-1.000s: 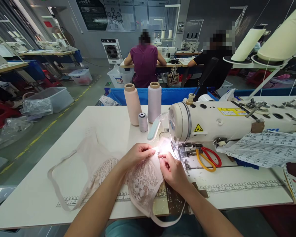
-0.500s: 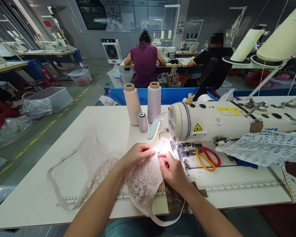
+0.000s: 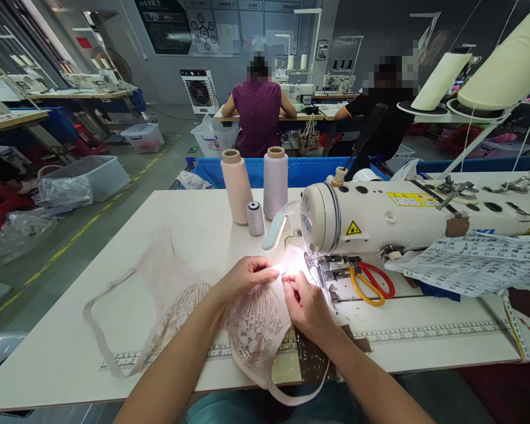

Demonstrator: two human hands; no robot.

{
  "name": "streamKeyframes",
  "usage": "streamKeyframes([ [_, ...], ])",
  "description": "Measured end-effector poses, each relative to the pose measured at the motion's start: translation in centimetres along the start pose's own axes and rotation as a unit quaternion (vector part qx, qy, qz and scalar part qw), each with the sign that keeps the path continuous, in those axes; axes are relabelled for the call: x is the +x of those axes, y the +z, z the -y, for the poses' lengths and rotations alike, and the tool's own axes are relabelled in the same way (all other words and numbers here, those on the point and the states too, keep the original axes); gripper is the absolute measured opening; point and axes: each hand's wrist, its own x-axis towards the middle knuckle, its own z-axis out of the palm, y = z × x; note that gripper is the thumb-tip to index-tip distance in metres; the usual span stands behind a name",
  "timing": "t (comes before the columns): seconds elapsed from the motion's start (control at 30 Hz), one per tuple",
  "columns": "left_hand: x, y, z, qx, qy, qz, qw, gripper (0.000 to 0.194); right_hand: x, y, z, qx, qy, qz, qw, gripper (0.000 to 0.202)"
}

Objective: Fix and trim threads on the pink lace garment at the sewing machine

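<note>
A pale pink lace bra (image 3: 258, 330) lies across the white table, one cup between my forearms, its strap and band spread to the left. My left hand (image 3: 247, 277) pinches the bra's upper edge between thumb and fingers. Close beside it on the right, my right hand (image 3: 307, 303) pinches the same edge, fingers curled. Both hands are just left of the lit needle area of a white sewing machine (image 3: 371, 215). Whatever small detail lies between the fingertips is too small to tell.
Behind my hands stand a peach thread cone (image 3: 237, 188), a lilac cone (image 3: 275, 185) and a small spool (image 3: 255, 219). Scissors with red and orange handles (image 3: 371, 282) lie under the machine arm. A printed sheet (image 3: 477, 265) hangs at right. Two people sit ahead.
</note>
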Motion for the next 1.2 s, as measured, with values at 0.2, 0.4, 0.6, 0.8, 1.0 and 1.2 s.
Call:
streamKeyframes([
  [0.2, 0.06, 0.07, 0.03, -0.01, 0.002, -0.001, 1.0, 0.027, -0.03, 0.06, 0.1, 0.0, -0.006, -0.008, 1.0, 0.015],
  [0.4, 0.12, 0.06, 0.07, -0.022, 0.002, 0.007, 1.0, 0.03, -0.12, 0.19, 0.17, 0.004, -0.007, -0.013, 1.0, 0.015],
  [0.6, 0.07, -0.02, -0.01, -0.021, 0.006, 0.01, 1.0, 0.029, -0.15, 0.31, 0.2, 0.003, -0.016, -0.023, 1.0, 0.011],
  [0.8, 0.09, 0.01, 0.04, -0.017, 0.005, 0.005, 1.0, 0.029, 0.0, 0.37, 0.31, 0.004, -0.029, -0.028, 0.999, 0.012],
  [1.0, 0.18, 0.0, 0.27, -0.02, 0.005, 0.003, 1.0, 0.027, 0.07, 0.39, 0.21, -0.012, -0.029, -0.025, 0.999, 0.014],
  [1.2, 0.05, -0.03, 0.04, -0.021, 0.0, 0.01, 1.0, 0.027, -0.04, 0.37, 0.16, -0.018, -0.021, -0.024, 0.999, 0.015],
])
